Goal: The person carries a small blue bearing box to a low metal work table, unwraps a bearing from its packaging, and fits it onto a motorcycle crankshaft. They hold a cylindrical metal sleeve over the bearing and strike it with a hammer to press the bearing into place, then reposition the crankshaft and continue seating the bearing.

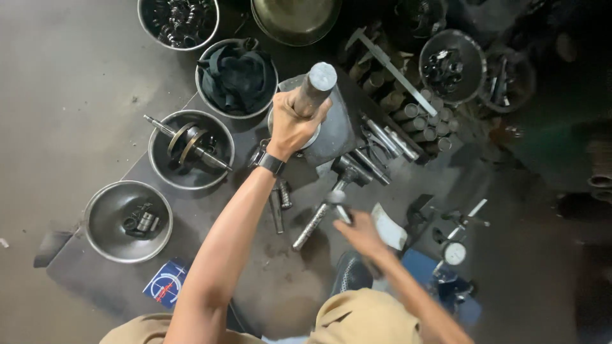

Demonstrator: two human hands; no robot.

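My left hand (294,122) is wrapped around a thick upright steel bar (317,83) that stands on a grey metal block (338,127). A black watch sits on that wrist. My right hand (360,232), blurred by motion, is lower on the mat and grips the handle of a metal hammer (322,213), whose dark head (352,171) lies up by the block. A white rag or paper (390,227) lies just right of this hand.
Steel bowls ring the dark mat: one with small parts (127,221), one with a crankshaft (191,150), one with black cloth (237,78), others at the top. Metal cylinders (421,121), a caliper (395,67), loose tools (382,140) and a dial gauge (454,253) lie at right. A blue card (166,283) lies at the lower left.
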